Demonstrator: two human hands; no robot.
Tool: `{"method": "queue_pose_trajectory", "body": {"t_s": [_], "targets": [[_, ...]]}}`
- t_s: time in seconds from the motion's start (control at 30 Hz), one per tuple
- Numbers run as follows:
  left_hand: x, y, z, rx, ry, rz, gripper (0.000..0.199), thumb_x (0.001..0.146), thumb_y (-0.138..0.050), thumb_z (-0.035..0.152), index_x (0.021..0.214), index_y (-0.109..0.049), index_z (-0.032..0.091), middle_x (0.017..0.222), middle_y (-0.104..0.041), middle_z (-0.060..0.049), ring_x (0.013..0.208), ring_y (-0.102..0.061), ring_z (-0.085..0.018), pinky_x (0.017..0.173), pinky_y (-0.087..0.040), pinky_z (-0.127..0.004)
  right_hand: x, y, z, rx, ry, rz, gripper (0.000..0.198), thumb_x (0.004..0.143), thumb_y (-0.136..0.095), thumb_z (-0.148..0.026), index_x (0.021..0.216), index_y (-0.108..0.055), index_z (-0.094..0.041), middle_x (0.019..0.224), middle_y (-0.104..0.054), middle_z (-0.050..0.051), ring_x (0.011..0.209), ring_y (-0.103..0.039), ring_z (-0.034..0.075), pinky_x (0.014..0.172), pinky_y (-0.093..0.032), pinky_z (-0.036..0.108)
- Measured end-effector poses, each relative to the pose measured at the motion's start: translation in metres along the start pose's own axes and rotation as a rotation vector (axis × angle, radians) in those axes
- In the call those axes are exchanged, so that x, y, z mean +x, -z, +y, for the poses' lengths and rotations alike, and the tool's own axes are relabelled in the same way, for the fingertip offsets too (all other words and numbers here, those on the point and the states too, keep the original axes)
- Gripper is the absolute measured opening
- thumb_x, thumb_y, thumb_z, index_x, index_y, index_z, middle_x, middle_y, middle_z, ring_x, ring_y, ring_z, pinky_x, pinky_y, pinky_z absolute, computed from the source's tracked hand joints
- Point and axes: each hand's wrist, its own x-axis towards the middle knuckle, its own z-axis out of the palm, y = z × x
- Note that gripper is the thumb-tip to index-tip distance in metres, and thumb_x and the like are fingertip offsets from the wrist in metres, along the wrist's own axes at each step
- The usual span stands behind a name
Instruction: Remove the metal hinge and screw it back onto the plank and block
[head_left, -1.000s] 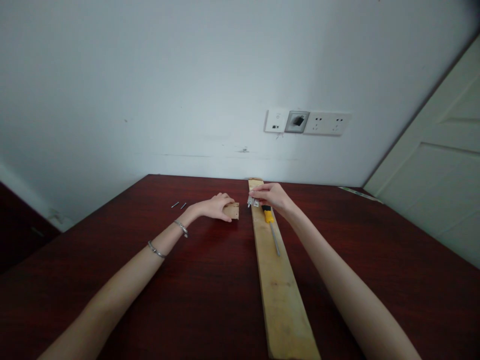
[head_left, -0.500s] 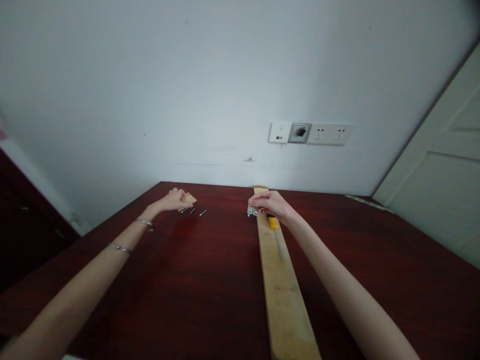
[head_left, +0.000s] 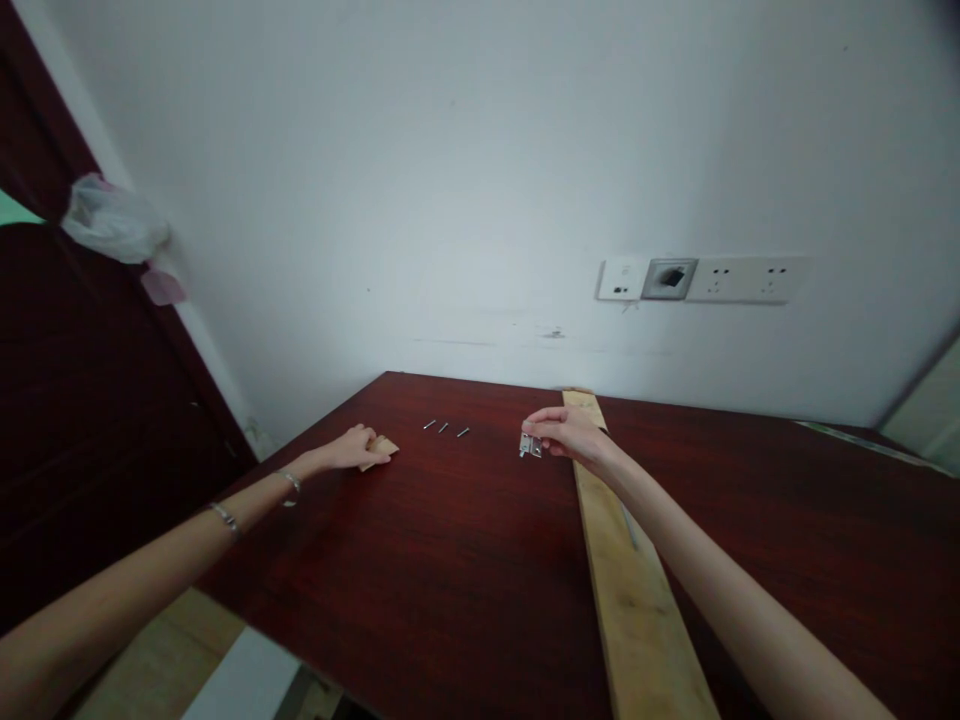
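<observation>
My left hand is closed on a small wooden block at the left of the dark red table. Between thumb and fingers, my right hand pinches a small silver metal hinge, held beside the left edge of a long wooden plank. Three screws lie in a row on the table between my two hands. On the plank lies a screwdriver, whose metal shaft shows past my right forearm; its handle is hidden.
A white wall with sockets rises behind the table. A plastic bag hangs at the far left near a dark door. Below the table's front left edge stands a white object.
The view has turned left. My left hand has carried the wooden block away from the screws, left and nearer to me. My right hand has moved the hinge slightly left, off the plank.
</observation>
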Motion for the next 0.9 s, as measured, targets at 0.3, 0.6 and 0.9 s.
{"method": "queue_pose_trajectory", "body": {"t_s": [0.3, 0.6, 0.9], "targets": [[-0.015, -0.008, -0.012, 0.052, -0.014, -0.062, 0.079, 0.07, -0.049, 0.076, 0.111, -0.059, 0.01, 0.118, -0.055, -0.021, 0.112, -0.049, -0.035, 0.095, -0.039, -0.042, 0.007, -0.027, 0.006, 0.1, -0.028, -0.077, 0.016, 0.064, -0.079, -0.025, 0.069, -0.07, -0.013, 0.058, -0.062, 0.0, 0.046, -0.044, 0.004, 0.041, -0.032, 0.017], [-0.035, 0.007, 0.021, 0.126, -0.172, 0.118, 0.066, 0.079, -0.057, 0.054, 0.128, -0.052, 0.01, 0.126, -0.052, -0.019, 0.119, -0.045, -0.032, 0.101, -0.037, -0.04, 0.012, -0.039, 0.002, 0.121, -0.024, -0.081, 0.006, 0.064, -0.076, -0.016, 0.067, -0.072, -0.012, 0.057, -0.064, 0.002, 0.045, -0.044, 0.004, 0.04, -0.033, 0.015], [-0.06, -0.011, 0.126, -0.779, -0.388, 0.114, 0.057, 0.075, -0.071, 0.027, 0.125, -0.045, 0.017, 0.108, -0.063, -0.009, 0.096, -0.063, -0.016, 0.088, -0.051, -0.034, 0.013, -0.06, -0.001, 0.108, -0.016, -0.109, 0.01, 0.065, -0.077, -0.019, 0.069, -0.074, -0.01, 0.049, -0.059, -0.001, 0.041, -0.041, 0.002, 0.039, -0.031, 0.014]]}}
